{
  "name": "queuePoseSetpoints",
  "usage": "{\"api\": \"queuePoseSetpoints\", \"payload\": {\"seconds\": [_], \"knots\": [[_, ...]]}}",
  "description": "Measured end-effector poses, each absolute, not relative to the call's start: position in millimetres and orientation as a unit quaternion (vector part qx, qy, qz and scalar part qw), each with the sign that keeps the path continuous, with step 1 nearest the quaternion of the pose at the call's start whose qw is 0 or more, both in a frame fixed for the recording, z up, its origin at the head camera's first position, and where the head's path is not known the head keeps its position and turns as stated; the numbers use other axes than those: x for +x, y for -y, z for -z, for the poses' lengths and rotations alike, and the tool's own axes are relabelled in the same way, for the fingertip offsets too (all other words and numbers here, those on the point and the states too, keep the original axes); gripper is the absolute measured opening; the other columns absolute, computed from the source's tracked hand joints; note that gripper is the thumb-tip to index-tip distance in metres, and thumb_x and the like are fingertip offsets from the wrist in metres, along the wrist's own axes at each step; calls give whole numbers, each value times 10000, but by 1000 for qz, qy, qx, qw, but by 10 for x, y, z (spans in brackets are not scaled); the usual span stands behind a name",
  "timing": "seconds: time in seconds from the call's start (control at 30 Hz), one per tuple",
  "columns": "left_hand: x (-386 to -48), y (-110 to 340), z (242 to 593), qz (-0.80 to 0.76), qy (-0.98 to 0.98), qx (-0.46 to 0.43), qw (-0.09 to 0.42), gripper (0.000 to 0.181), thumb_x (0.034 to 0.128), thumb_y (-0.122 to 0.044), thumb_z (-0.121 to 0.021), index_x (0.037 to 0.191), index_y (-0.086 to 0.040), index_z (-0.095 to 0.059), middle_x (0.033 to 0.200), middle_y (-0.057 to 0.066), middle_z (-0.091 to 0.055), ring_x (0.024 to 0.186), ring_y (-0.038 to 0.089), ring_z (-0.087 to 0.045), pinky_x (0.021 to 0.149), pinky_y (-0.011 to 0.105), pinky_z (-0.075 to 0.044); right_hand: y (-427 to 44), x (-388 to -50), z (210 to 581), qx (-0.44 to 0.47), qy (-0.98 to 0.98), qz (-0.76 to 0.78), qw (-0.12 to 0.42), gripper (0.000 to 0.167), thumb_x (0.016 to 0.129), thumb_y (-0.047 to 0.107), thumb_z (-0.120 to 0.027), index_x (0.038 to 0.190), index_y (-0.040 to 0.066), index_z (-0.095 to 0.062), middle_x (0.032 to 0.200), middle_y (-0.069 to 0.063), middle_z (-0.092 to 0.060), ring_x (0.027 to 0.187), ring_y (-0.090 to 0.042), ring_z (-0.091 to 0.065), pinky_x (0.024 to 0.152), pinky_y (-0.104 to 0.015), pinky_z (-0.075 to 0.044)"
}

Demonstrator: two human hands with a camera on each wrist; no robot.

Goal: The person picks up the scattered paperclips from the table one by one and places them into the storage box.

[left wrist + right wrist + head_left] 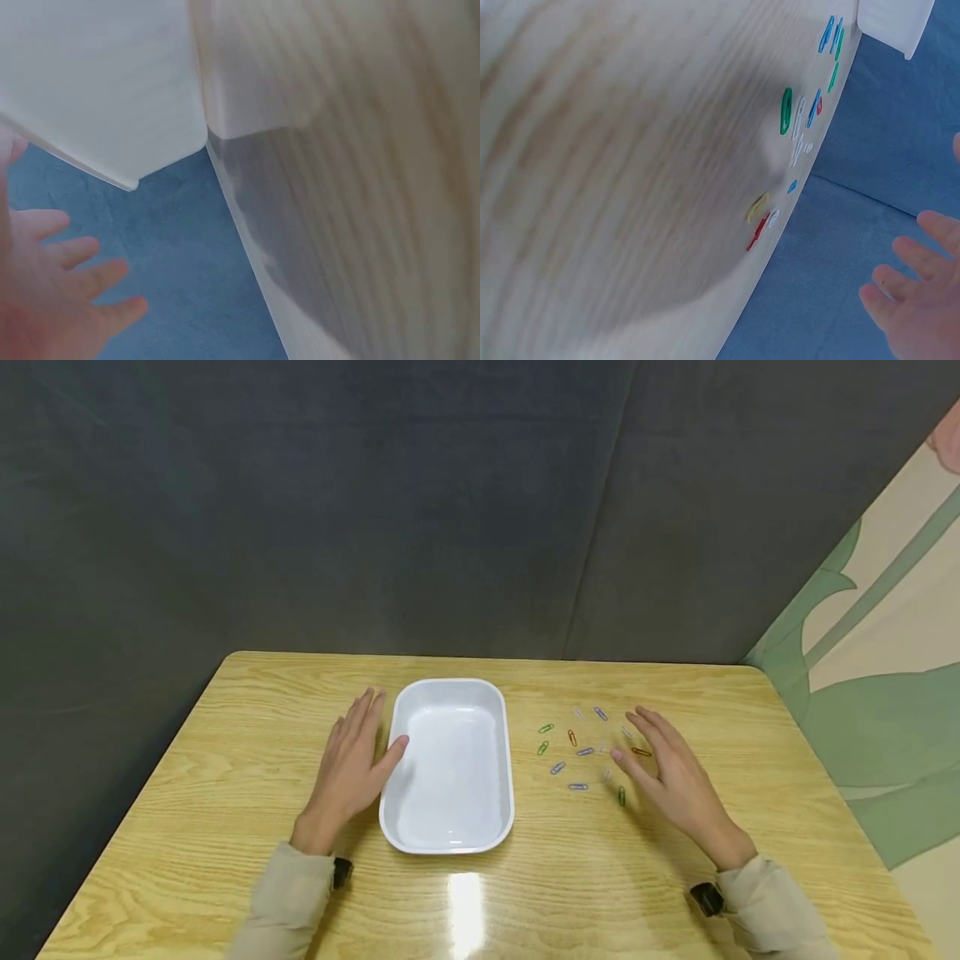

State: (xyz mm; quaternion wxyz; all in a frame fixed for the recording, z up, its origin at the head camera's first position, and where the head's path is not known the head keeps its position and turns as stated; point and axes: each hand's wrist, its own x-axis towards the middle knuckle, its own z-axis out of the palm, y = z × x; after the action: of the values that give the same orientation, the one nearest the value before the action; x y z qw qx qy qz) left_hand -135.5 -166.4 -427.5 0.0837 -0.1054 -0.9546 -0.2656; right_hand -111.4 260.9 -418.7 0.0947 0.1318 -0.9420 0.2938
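A white rectangular tray [450,849] stands on the wooden table with nothing in it. My left hand [347,772] is at its left side, fingers straight and thumb reaching over the rim; whether it touches is unclear. Several coloured paper clips [572,737] lie scattered right of the tray, among them green, blue, white and red ones. My right hand [678,785] hovers by their right edge, fingers spread and holding nothing. In the right wrist view, a green paper clip [786,111] and a yellow paper clip [757,207] lie apart from that hand [922,289].
The light wooden table [225,760] ends at a dark grey curtain [420,527] behind it. A wall with painted green leaves [892,727] runs along the right side. Each wrist carries a small black device [707,899].
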Motion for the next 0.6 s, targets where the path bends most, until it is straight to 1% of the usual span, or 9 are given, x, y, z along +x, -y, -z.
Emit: {"api": "queuePoseSetpoints", "payload": {"seconds": [0.17, 0.33, 0.47, 0.6], "knots": [[-1313, 1624, 4271, 286, 949, -121, 64, 733, 1009, -470, -492, 1589, -110, -224, 1649, 168, -206, 1513, 391, -220, 1205, 635, -192, -2618, -1086, 4202, 133, 941, -303, 74, 645, 987, 344, -607, 1494, 3, -400, 1570, -256, -325, 1427, -519, -284, 1069, -726, -290], [-1308, 1591, 4290, 302, 940, -153, 42, 725, 1011, -425, -521, 1584, -89, -232, 1643, 172, -225, 1514, 369, -232, 1209, 602, -226, -2634, -1050, 4237, 136, 942, -301, 65, 642, 981, 337, -619, 1497, 21, -404, 1561, -248, -349, 1416, -506, -315, 1058, -717, -314], [-1306, 1574, 4318, 309, 936, -165, 25, 719, 1016, -434, -509, 1586, -96, -230, 1646, 168, -216, 1512, 363, -242, 1206, 589, -254, -2646, -1020, 4262, 142, 940, -302, 70, 623, 973, 309, -638, 1475, 5, -431, 1530, -253, -391, 1370, -500, -388, 1028, -702, -363], [-1296, 1565, 4348, 316, 935, -162, 13, 716, 1016, -464, -494, 1591, -132, -227, 1651, 151, -211, 1511, 357, -250, 1201, 586, -268, -2653, -1000, 4289, 155, 936, -304, 87, 553, 953, 252, -671, 1402, -27, -509, 1453, -253, -483, 1309, -476, -473, 999, -666, -416]]}}
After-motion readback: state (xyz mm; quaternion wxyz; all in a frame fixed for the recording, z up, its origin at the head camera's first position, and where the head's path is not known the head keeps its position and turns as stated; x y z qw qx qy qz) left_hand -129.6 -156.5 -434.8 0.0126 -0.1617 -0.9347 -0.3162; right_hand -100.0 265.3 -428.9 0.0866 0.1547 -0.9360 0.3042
